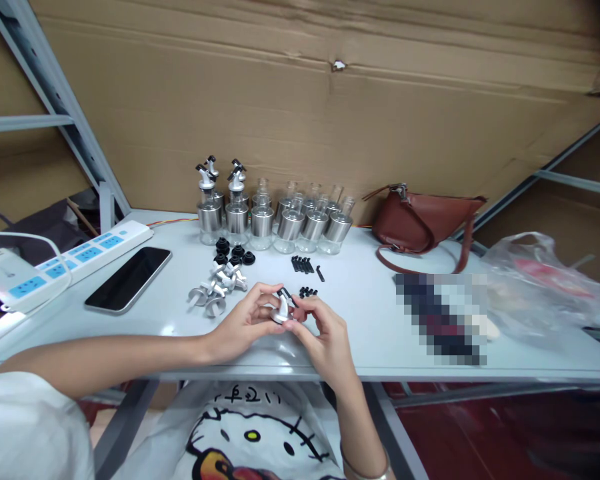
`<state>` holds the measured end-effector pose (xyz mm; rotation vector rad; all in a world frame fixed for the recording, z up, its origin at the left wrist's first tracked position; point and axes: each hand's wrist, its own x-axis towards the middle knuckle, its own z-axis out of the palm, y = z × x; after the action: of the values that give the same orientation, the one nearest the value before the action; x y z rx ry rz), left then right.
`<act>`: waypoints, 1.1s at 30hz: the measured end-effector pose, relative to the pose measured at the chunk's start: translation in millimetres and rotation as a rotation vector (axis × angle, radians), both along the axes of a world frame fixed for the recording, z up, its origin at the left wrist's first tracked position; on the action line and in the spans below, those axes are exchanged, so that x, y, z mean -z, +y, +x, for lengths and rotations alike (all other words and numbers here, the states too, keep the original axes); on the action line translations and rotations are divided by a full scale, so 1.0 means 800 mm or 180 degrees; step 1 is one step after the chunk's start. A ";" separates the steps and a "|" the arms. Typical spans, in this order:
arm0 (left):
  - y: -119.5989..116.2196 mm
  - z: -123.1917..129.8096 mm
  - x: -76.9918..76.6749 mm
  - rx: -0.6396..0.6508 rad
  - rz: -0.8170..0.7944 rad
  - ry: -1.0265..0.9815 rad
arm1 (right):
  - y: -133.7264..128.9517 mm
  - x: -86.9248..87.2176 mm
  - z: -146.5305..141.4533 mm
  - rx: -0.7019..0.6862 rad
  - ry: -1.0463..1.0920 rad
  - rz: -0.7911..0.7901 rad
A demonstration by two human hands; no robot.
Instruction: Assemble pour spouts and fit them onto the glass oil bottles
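Near the table's front edge, my left hand [247,325] grips a white pourer spout [281,312] with a black lever on top. My right hand [325,330] pinches the same piece from the other side, its fingertips at the lever and the base. Just beyond my hands lie small black parts [309,292] and several black levers [303,265]. A heap of white spout pieces [223,285] sits left of them, with black stoppers [236,255] behind it. Glass bottles with metal bands [289,225] stand in rows at the back; some on the left wear spouts [207,177].
On the left are a black phone [129,279] and a white power strip [87,252] with a cable. To the right lie a brown handbag [415,220], a blurred item [443,319] and a clear plastic bag [545,287]. A cardboard wall [300,120] closes off the back.
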<state>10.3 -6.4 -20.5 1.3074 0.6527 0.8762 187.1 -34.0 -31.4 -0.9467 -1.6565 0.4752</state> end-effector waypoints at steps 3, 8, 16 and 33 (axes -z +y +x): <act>-0.001 0.000 -0.005 -0.0035 -0.0058 0.0037 | 0.000 -0.004 0.000 0.0026 -0.0090 0.0030; -0.002 0.001 -0.008 0.0031 -0.0198 -0.0085 | 0.000 -0.006 -0.001 0.0092 -0.0248 -0.0024; -0.004 0.002 -0.004 0.0088 -0.0143 -0.0191 | -0.004 -0.008 -0.002 -0.0012 -0.0230 0.0013; 0.001 0.001 -0.002 -0.0031 0.0124 -0.0073 | -0.003 -0.009 -0.005 0.0093 -0.0535 0.0014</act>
<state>11.1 -5.6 -18.9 1.3280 0.6273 0.9146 183.4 -36.8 -23.9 -1.0292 -1.7910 0.3805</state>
